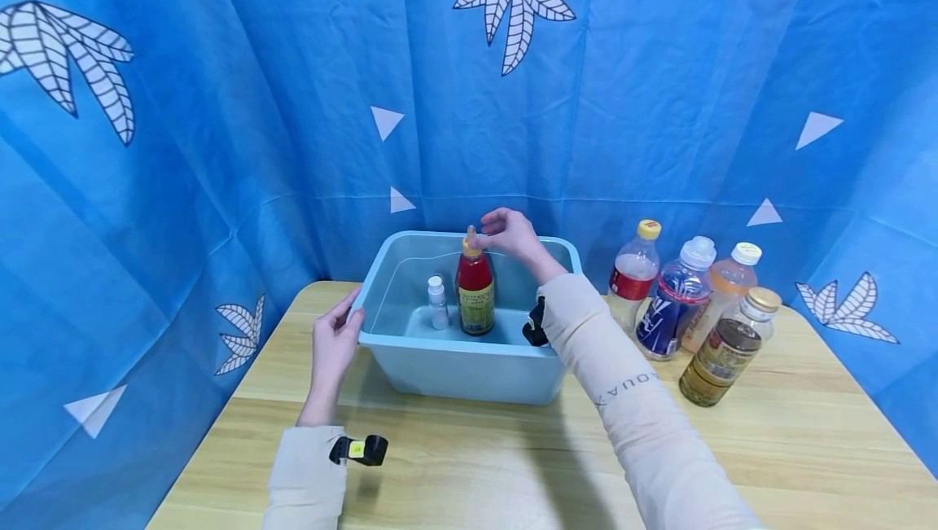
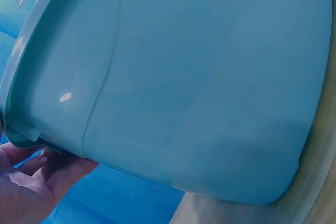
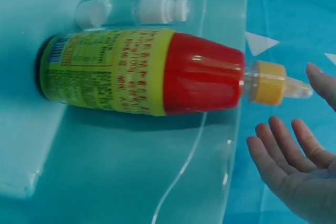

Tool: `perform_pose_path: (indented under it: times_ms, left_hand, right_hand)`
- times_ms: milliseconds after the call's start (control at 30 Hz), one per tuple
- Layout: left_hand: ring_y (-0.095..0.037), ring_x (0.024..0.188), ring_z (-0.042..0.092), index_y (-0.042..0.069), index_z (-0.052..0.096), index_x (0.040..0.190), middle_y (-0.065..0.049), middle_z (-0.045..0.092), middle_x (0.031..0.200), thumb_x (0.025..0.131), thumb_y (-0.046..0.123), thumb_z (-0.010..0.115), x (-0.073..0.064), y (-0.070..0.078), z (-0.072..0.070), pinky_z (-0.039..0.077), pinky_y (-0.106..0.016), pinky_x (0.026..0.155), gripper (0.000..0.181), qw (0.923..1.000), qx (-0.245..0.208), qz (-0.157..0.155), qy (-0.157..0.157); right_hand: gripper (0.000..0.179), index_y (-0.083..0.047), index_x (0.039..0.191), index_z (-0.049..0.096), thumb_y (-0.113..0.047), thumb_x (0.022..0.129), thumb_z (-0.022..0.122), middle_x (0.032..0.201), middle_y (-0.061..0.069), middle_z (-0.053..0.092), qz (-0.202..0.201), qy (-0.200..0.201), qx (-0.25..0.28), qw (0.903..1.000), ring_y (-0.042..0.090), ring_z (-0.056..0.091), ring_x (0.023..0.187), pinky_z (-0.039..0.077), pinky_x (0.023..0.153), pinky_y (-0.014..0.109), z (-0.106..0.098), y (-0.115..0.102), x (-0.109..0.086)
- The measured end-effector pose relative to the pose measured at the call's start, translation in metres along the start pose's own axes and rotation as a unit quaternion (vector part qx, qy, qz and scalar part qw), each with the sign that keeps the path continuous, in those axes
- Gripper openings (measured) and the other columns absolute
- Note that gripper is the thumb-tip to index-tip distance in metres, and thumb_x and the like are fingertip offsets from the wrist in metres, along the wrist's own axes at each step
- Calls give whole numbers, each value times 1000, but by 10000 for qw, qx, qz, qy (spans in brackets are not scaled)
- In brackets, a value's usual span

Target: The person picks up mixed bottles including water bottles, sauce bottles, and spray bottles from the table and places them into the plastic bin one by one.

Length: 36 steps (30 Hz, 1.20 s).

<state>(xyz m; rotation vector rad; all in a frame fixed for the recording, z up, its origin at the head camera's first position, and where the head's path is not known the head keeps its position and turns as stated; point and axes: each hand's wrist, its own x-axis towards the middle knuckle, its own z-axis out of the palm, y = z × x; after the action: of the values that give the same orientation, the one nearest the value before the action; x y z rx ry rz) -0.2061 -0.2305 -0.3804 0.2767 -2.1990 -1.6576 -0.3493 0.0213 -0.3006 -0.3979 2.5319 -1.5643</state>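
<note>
Head, left grip (image 1: pixel 337 339) on bin rim (image 1: pixel 454 346)

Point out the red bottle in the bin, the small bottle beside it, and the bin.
Red bottle (image 3: pixel 143 73), right wrist view: its label.
Small bottle (image 1: pixel 438 304), head view: its body.
Bin (image 1: pixel 469 371), head view: its front wall.

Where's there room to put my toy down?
On the pale wooden table, in front of the light-blue plastic tub, between the cream left sleeve and cream right sleeve. Inside the tub, there's room right of the red, yellow-capped bottle. Crowded: left of it, by the small white-capped bottle, and right of the tub, among four see-through bottles.
</note>
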Motion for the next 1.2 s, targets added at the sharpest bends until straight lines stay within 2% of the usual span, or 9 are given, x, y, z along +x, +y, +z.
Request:
perform_pose_path:
  times_ms: [467, 600, 800, 1000, 1200]
  left_hand:
    - [-22, 105, 52, 4, 49, 127, -13, 50, 124, 90, 12, 49, -2, 2, 0, 42, -32, 89, 37, 10000, -6, -77, 61]
    - [-20, 104, 53, 4, 49, 126, -14, 52, 123, 90, 11, 49, -1, 1, 1, 44, -24, 86, 37, 9999, -16, -21, 102]
    - [-22, 102, 53, 0, 51, 123, -17, 54, 119, 88, 8, 50, 0, -1, 2, 42, -6, 73, 36, 9996, -88, 182, 206]
    - [-21, 100, 53, 3, 51, 124, -16, 53, 120, 89, 10, 50, -2, 1, 2, 41, -5, 71, 35, 9997, 4, 128, 187]
    - [-11, 93, 54, 3, 53, 123, -17, 55, 118, 89, 10, 51, -1, 0, 3, 42, -5, 70, 35, 9996, -14, 151, 242]
  right_hand:
    - [47, -6, 115, 52, -22, 75, 71, 112, 10, 56, -356, 146, -133, 9992, 24, 51, 104, 44, 85, 38, -16, -23, -15]
    - [47, -5, 116, 52, -23, 76, 70, 112, 10, 56, -414, 193, -166, 9988, 23, 51, 104, 45, 85, 38, -20, -29, -21]
    - [46, -7, 116, 52, -25, 78, 69, 111, 10, 57, -389, 200, -237, 9988, 22, 52, 104, 45, 84, 37, -28, -38, -32]
    - [44, -7, 117, 53, -26, 80, 66, 110, 10, 58, -495, 213, -182, 9984, 22, 52, 103, 45, 84, 37, -38, -45, -50]
    - [43, -9, 117, 53, -30, 82, 64, 113, 9, 57, -696, 273, -76, 9972, 20, 53, 104, 45, 85, 37, -50, -43, -69]
